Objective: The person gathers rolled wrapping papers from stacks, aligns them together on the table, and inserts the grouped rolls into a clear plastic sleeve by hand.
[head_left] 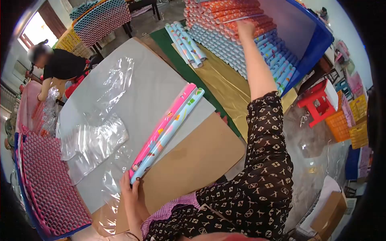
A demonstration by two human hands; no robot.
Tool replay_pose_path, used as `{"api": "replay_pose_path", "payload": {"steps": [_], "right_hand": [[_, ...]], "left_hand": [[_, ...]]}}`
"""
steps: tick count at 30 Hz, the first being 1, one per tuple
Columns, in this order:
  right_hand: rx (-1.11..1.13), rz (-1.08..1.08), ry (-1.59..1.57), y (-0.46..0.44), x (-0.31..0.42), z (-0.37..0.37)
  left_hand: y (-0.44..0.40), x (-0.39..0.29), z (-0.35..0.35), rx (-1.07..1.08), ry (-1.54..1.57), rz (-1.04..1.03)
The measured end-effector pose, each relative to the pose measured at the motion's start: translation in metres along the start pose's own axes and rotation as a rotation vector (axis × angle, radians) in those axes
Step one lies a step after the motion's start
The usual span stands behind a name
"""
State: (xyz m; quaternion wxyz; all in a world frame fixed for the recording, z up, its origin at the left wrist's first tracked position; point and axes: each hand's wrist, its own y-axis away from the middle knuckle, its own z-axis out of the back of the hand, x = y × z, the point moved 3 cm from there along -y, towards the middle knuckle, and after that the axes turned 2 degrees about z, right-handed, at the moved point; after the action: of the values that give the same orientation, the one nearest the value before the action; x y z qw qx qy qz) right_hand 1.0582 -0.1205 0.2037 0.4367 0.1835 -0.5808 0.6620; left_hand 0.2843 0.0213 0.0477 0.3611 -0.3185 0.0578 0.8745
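Note:
Two slim printed paper rolls, one pink (pixel 169 116) and one light blue (pixel 172 129), lie side by side, slanting across the table. My left hand (pixel 131 188) is closed around their near ends. My right arm reaches far forward, and my right hand (pixel 246 31) is closed at the front of a pile of orange rolls (pixel 225 16); its fingertips are partly hidden. Below the orange ones are stacked light blue rolls (pixel 219 50), with more patterned blue rolls (pixel 281 68) to the right. Clear plastic sleeves (pixel 96 140) are spread left of the two rolls.
Several loose rolls (pixel 185 44) lie on the table's far side. A blue bin (pixel 307 44) backs the pile. Pink rolls fill a crate (pixel 52 180) at left. A co-worker (pixel 64 64) bends over material at far left. A red stool (pixel 319 102) stands right.

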Motion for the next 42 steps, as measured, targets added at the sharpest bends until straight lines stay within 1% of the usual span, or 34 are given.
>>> {"api": "replay_pose_path", "payload": {"steps": [1,2,3,4,6,7,9,10,11,13,14,16,17,19,20,21,23,24,26,27,29,30,31,33,34,35,37,38,42], "right_hand": [[0.007,0.005,0.001,-0.017,-0.019,-0.005],[0.02,-0.054,0.126,-0.032,-0.04,-0.009],[0.032,-0.112,0.252,-0.036,-0.046,-0.01],[0.04,-0.109,0.254,-0.039,-0.05,-0.012],[0.099,-0.275,0.261,-0.044,-0.055,-0.012],[0.104,-0.274,0.263,-0.04,-0.045,-0.008],[0.223,-0.314,0.201,-0.029,-0.027,-0.003],[0.215,-0.06,0.539,-0.041,-0.032,-0.012],[0.217,-0.057,0.544,-0.048,-0.046,-0.016],[0.462,-0.031,0.644,-0.051,-0.042,-0.018],[0.455,-0.025,0.651,-0.055,-0.043,-0.02],[0.411,-0.113,0.682,-0.063,-0.062,-0.03],[0.407,-0.111,0.685,-0.068,-0.062,-0.03],[0.552,-0.023,0.81,-0.072,-0.061,-0.032],[0.467,-0.073,0.742,-0.074,-0.069,-0.038],[0.467,-0.073,0.742,-0.071,-0.061,-0.036],[0.469,-0.593,0.32,-0.052,-0.047,-0.025],[0.47,-0.594,0.321,-0.046,-0.049,-0.02],[0.304,-0.633,-0.272,-0.036,-0.049,-0.009],[0.302,-0.634,-0.27,-0.032,-0.044,-0.001],[0.149,-0.856,-0.648,-0.023,-0.033,0.016],[0.172,-0.87,-0.802,-0.019,-0.026,0.022],[0.169,-0.868,-0.799,-0.008,-0.017,0.033],[0.121,-0.924,-1.006,0.015,-0.002,0.053],[0.177,-0.876,-1.115,0.021,-0.009,0.057],[0.178,-0.875,-1.11,0.028,-0.018,0.063],[0.183,-1.012,-1.162,0.053,-0.03,0.078],[0.177,-1.048,-1.112,0.062,-0.038,0.084],[0.171,-1.023,-1.054,0.09,-0.056,0.106]], "left_hand": [[0.0,-0.002,0.0,0.0,0.018,0.037],[0.0,0.006,-0.002,0.019,-0.002,0.023],[0.0,0.005,-0.002,0.02,0.001,0.031],[0.0,0.004,-0.001,0.021,-0.005,0.042],[0.001,0.003,-0.001,0.023,-0.009,0.058],[0.001,0.003,-0.001,0.025,0.001,0.051],[0.0,0.002,0.0,0.028,0.014,0.048],[-0.001,0.0,0.002,0.035,0.006,0.058],[-0.001,-0.001,0.001,0.042,0.0,0.067],[0.003,0.008,0.001,0.055,0.006,0.06],[0.003,0.012,-0.001,0.065,0.007,0.051],[0.0,0.001,0.0,0.047,0.022,0.051],[-0.002,-0.002,0.001,0.032,0.026,0.055],[-0.001,0.0,0.0,0.036,0.031,0.066],[0.0,0.002,0.0,0.036,0.031,0.08],[0.0,0.0,0.0,0.037,0.031,0.08],[0.0,-0.004,0.0,0.027,0.051,0.12],[0.001,-0.004,0.001,0.028,0.051,0.12],[0.002,-0.003,0.001,0.06,0.054,0.142],[0.001,-0.003,0.0,0.062,0.054,0.14],[-0.001,-0.004,0.001,0.026,0.035,0.068],[-0.001,-0.004,0.001,0.03,0.037,0.065],[-0.001,-0.003,0.001,0.031,0.042,0.081],[-0.001,-0.001,0.0,0.036,0.052,0.097],[-0.001,-0.001,0.001,0.041,0.03,0.085],[-0.001,0.0,0.0,0.043,0.009,0.074],[0.0,0.003,-0.002,0.044,0.02,0.099],[-0.002,0.001,-0.001,0.05,0.018,0.098],[-0.002,0.004,-0.003,0.049,0.037,0.108]]}}
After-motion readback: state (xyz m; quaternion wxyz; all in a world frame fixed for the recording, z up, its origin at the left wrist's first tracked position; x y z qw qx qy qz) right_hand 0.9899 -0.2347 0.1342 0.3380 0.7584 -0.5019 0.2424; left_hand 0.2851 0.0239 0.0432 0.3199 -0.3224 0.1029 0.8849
